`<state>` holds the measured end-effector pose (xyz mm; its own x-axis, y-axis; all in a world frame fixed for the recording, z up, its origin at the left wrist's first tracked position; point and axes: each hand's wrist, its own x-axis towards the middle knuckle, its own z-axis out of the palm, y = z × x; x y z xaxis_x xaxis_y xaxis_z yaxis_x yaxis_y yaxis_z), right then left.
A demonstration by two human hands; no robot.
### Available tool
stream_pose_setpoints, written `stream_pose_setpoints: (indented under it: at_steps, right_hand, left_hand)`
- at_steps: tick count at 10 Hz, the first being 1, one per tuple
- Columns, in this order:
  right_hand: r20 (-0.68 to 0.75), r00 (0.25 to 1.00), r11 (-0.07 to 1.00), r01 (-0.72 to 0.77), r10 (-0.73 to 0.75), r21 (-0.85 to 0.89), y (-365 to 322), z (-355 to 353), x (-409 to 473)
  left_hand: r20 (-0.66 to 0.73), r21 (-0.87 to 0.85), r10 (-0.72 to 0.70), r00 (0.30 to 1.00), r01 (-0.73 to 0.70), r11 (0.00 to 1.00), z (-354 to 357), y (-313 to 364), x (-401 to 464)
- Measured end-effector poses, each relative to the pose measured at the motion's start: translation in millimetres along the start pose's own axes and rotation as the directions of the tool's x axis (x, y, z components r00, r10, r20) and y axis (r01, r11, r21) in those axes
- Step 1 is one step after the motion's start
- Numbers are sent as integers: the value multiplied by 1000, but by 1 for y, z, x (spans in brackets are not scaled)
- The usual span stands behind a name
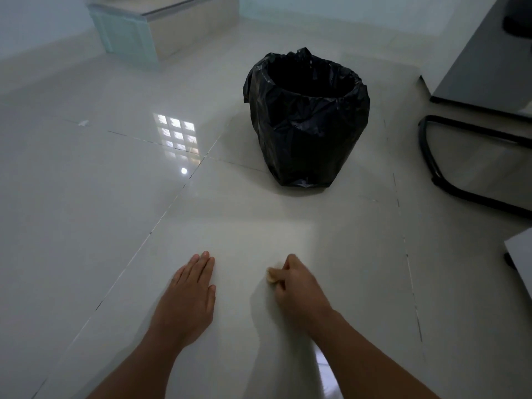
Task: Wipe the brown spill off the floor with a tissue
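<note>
Glossy pale tiles cover the floor [259,214], so polished that a gridded window and a small lamp are mirrored in them off to the left, with thin dark grout lines crossing at angles. Down near me the person leans on the left hand [190,298], which lies flat on the tile with its fingers straight and close together, holding nothing. The right hand [293,286] is curled tightly round a small crumpled tissue [271,275], of which only a tan, stained-looking wad peeks out past the knuckles, pressed to or just above the tile; I cannot tell which. That tint suggests it has soaked up something brown. I can find no brown spill on the tiles around the hands; anything left would be hidden under the fist or lost in the dim light, so I judge the wiping to be done or nearly so. What seems to remain is a last pass, if needed, and getting rid of the soiled wad. A round bin [308,122] stands well beyond the hands, lined with a crinkled, shiny black plastic bag that bunches over its rim, its mouth open. At the right edge sit the curved black metal frame [449,180] of a chair or stand and a flat grey tabletop [483,61].
</note>
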<state>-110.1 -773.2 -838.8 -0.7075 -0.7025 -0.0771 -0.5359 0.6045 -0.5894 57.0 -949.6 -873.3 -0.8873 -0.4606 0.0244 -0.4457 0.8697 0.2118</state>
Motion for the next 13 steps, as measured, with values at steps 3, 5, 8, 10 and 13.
stream_pose_setpoints:
  at_steps: [3,5,8,10,13]
  right_hand:
    - [76,986,975,-157,146,158,-6,-61,42]
    - [217,955,967,-232,204,109,-17,-96,77]
    - [228,966,992,-125,125,-14,-88,-263,151]
    - [-34,998,994,-50,47,-96,-121,-359,229]
    - [-134,983,955,83,-126,-285,-102,-364,303]
  left_hand:
    - [-1,15,-26,1000,26,1000,-43,16,38]
    - [89,-92,-73,993,81,992,-74,54,81]
    - [-30,-220,110,993,-114,969,-212,103,216]
    - [-114,-267,117,986,-144,953,-269,108,288]
    - [-46,-131,175,983,-180,975,-236,120,379]
